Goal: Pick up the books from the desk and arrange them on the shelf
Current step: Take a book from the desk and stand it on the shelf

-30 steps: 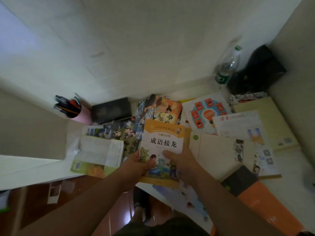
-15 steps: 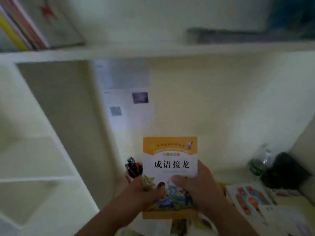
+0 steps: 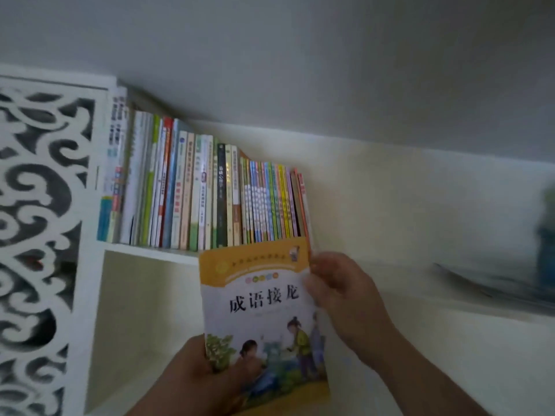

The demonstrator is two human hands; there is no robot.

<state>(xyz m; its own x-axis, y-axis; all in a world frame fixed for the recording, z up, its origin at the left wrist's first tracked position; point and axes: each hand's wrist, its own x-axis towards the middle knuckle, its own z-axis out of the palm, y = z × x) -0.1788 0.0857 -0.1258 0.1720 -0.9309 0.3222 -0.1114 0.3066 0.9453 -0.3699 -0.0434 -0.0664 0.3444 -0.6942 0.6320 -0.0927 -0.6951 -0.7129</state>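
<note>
book [image 3: 264, 307] raised before us, its top edge at the shelf [image 3: 150, 252] just below the right end of the row [image 3: 204, 193]. our left hand [image 3: 207, 370] grips its lower corner; our right hand [image 3: 339, 292] pinches its right edge.

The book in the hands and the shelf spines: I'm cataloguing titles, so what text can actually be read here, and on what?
"成语接龙": large dark title across the cover of the orange-and-white book, held by the left hand and the right hand.
Small line in the orange band at the top of that cover: too blurred to read.
Spines of the row of books on the shelf: printed text is there, but too small and blurred to read.
</note>
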